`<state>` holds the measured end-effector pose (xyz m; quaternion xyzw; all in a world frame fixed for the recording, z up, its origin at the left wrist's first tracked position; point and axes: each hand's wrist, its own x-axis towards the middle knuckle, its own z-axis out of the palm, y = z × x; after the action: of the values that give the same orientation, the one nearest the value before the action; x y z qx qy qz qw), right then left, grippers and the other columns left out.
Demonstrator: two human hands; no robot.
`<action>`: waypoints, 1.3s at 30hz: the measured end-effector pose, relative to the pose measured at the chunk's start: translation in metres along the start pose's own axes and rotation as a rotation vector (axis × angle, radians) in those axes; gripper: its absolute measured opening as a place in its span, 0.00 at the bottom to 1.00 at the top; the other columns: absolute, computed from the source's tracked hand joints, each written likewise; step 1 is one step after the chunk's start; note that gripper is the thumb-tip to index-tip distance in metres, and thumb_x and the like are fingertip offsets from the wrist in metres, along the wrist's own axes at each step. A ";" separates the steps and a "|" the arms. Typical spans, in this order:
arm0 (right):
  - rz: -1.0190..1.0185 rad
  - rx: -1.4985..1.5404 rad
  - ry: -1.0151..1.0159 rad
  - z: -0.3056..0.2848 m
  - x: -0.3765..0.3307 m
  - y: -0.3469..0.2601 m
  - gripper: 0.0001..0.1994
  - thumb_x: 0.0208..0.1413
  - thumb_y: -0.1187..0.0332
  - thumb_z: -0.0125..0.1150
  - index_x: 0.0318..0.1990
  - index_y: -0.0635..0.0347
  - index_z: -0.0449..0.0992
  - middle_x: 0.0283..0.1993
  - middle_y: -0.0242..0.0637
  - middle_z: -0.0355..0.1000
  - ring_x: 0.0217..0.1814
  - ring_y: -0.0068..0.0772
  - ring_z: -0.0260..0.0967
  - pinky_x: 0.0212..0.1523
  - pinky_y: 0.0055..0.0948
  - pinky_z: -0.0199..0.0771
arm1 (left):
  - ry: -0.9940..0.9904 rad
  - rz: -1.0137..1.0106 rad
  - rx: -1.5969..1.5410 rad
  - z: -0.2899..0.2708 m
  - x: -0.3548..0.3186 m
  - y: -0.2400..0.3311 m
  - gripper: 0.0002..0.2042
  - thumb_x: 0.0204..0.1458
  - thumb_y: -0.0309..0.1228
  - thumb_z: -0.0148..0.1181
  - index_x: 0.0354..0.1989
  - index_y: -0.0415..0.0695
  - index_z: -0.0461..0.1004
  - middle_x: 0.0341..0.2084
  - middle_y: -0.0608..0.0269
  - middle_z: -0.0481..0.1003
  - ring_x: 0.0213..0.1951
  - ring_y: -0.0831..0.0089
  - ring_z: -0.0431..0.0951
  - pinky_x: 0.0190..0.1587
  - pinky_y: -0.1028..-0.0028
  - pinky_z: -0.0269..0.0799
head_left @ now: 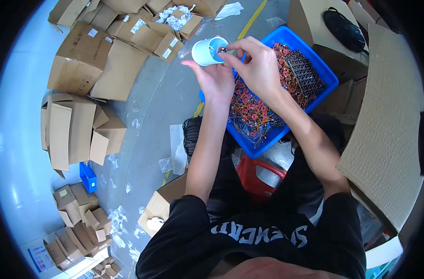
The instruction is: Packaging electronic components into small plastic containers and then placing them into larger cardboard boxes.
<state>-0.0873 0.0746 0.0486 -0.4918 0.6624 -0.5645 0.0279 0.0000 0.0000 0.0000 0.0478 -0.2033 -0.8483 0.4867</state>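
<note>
A grey concrete floor (147,125) spreads out below, littered with scraps of clear plastic and ringed from nine to twelve o'clock by flattened and open brown cardboard boxes (81,60), with a yellow painted line running up toward twelve. Just right of centre sits a blue rectangular plastic bin (330,79) heaped with small red and orange wired parts, and a dark block of them lies at its two o'clock corner. Above the bin's eleven o'clock corner the left hand (216,79) cradles a small white plastic cup (207,50), tipped on its side with its pale blue mouth turned toward the right, the thumb and fingers wrapped under and behind it. The right hand (258,65) meets the cup at its rim, thumb and forefinger pinched together on what looks like a tiny dark part, though it is too small to name with confidence. The step in hand appears to be feeding that piece into the cup. The next move would call for a fine release right at the mouth, with the left hand keeping the cup steady and angled so nothing rolls back out.
</note>
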 end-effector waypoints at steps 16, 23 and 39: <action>-0.214 -0.155 -0.152 0.019 -0.005 -0.007 0.08 0.43 0.66 0.65 0.30 0.59 0.79 0.28 0.39 0.73 0.27 0.43 0.73 0.27 0.38 0.72 | -0.024 -0.205 -0.196 -0.028 0.006 0.018 0.17 0.60 0.38 0.40 0.55 0.49 0.68 0.47 0.61 0.70 0.51 0.66 0.68 0.51 0.66 0.65; -0.142 -0.267 -0.093 0.010 -0.004 -0.004 0.08 0.44 0.64 0.64 0.31 0.55 0.79 0.26 0.35 0.73 0.24 0.40 0.72 0.24 0.35 0.71 | -0.139 -0.227 -0.118 -0.024 0.008 0.010 0.16 0.62 0.35 0.38 0.50 0.46 0.72 0.46 0.59 0.74 0.51 0.67 0.72 0.55 0.66 0.66; -0.103 -0.202 -0.105 0.016 -0.011 -0.004 0.10 0.45 0.62 0.62 0.30 0.58 0.79 0.29 0.38 0.76 0.26 0.44 0.74 0.27 0.40 0.73 | -0.090 -0.268 -0.192 -0.025 0.003 0.016 0.16 0.61 0.37 0.39 0.53 0.50 0.69 0.45 0.63 0.71 0.50 0.70 0.70 0.53 0.67 0.66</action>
<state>-0.0692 0.0711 0.0403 -0.5545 0.6871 -0.4692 -0.0161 0.0185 -0.0169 -0.0162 -0.0101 -0.1345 -0.9224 0.3618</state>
